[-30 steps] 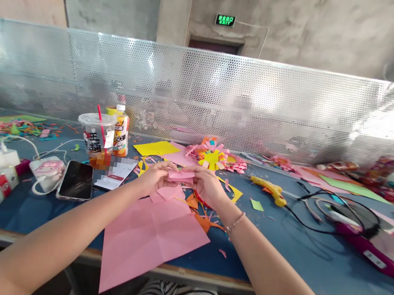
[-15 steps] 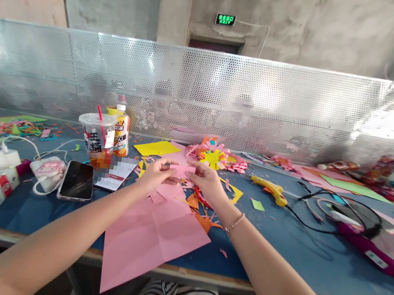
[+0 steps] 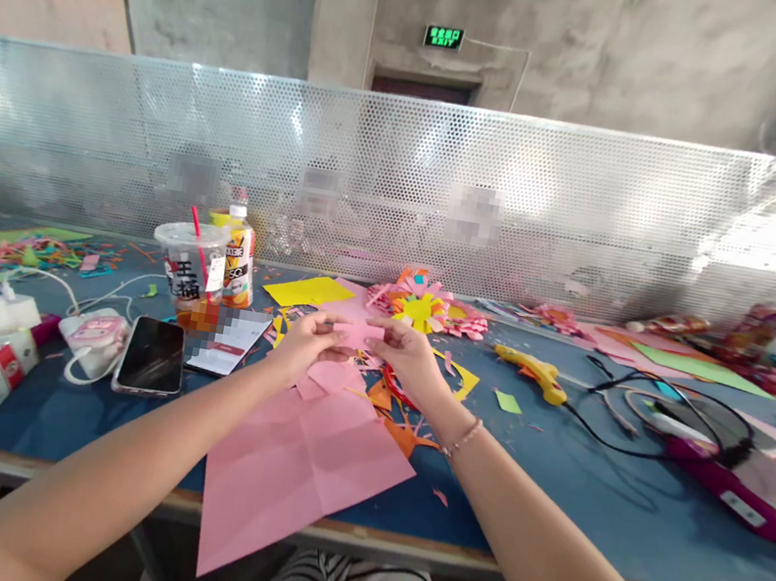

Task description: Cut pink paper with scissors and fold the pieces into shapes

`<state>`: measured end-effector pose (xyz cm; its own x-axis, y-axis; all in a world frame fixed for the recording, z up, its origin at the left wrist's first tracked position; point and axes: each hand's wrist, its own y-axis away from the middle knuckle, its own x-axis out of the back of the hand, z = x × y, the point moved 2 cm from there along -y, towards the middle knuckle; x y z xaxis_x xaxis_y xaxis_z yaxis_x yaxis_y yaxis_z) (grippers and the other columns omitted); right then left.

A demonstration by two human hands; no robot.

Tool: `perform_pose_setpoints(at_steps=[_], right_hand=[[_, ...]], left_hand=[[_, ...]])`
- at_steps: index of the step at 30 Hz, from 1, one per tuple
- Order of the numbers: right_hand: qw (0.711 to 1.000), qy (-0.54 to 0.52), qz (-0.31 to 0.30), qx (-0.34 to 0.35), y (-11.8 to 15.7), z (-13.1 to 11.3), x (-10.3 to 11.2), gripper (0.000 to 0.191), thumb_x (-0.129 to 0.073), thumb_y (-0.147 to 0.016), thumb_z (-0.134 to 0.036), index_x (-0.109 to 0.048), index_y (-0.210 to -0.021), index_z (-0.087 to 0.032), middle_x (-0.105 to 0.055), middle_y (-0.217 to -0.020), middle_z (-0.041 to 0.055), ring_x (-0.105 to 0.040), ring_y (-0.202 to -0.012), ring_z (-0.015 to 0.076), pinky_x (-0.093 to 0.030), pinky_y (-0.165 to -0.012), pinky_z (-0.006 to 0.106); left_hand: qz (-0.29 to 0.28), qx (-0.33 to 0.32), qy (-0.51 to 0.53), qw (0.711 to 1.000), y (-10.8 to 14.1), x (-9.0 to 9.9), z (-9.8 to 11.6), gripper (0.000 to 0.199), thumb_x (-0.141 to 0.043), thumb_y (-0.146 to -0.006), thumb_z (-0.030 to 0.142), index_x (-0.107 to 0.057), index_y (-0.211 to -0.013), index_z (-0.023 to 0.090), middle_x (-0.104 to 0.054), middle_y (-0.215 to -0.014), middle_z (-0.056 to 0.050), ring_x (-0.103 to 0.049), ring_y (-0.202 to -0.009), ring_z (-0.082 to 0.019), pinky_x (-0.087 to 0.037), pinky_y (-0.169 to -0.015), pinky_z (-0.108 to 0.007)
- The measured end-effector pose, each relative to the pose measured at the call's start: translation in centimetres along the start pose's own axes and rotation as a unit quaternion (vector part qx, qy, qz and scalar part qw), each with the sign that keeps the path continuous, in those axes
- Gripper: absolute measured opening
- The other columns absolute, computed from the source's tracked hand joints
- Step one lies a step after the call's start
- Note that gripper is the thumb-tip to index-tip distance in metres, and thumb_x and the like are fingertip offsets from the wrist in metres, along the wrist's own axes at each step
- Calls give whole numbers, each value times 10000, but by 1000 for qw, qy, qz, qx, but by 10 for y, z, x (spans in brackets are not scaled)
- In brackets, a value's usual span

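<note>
Although fingertips hid both its ends, I could make out the small pink paper (image 3: 360,333), held up just below the middle of the frame. It looked plain and matte, a low strip wider than it was tall, with a straight upper edge; whether it was folded, I could not tell. The left hand (image 3: 308,347) gripped its left end between thumb and fingers, and the right hand (image 3: 413,362) pinched the other end the same way, a beaded bracelet (image 3: 466,437) round that wrist.

Below, toward the lower middle of the frame, a large pink sheet (image 3: 310,466) lay with creases crossing it, one corner hanging past the edge of the blue table (image 3: 544,515). Smaller pink pieces rested near its top, and orange scraps (image 3: 403,435) were scattered beside it. Beyond the hands sat ruffled paper flowers (image 3: 421,313), pink with a yellow one in front, and a yellow sheet (image 3: 309,291) to their left.

Farther out, a yellow glue gun (image 3: 534,374) lay right of centre. Left of centre were a black-screened phone (image 3: 153,357), a lidded cup (image 3: 184,271) with a red straw and a bottle (image 3: 240,261). Behind everything ran a perforated panel (image 3: 396,153).
</note>
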<state>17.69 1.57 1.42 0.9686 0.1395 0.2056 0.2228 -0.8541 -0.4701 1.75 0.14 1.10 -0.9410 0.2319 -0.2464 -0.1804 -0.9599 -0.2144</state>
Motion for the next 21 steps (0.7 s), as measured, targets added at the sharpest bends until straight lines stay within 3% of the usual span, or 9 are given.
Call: perform_pose_setpoints(at_steps=[10, 17, 21], right_hand=[[997, 77, -6, 24, -3, 4, 1, 348, -614, -638, -242, -600, -980, -180, -591, -690, 8, -545, -655, 135, -446, -589, 265], [988, 137, -33, 60, 2, -6, -1, 284, -569, -686, -215, -600, -964, -166, -625, -914, 59, -565, -787, 146, -440, -702, 269], [983, 170, -31, 62, 3, -6, -1, 210, -517, -725, -233, -614, -894, -154, -625, -815, 42, -546, -709, 132, -422, -644, 252]], left_hand=[[-1, 0, -1, 1000, -3, 3, -4, 292, -634, -655, 153, -519, -922, 126, -601, -680, -20, -647, -651, -169, -514, -637, -266], [-14, -12, -44, 999, -2, 1, -4, 262, -635, -657, 175, -529, -893, 132, -635, -741, -45, -641, -643, -152, -518, -653, -292], [-22, -11, -54, 998, 1, -2, -1, 258, -635, -658, 176, -527, -889, 133, -639, -756, -48, -640, -644, -152, -520, -640, -285]])
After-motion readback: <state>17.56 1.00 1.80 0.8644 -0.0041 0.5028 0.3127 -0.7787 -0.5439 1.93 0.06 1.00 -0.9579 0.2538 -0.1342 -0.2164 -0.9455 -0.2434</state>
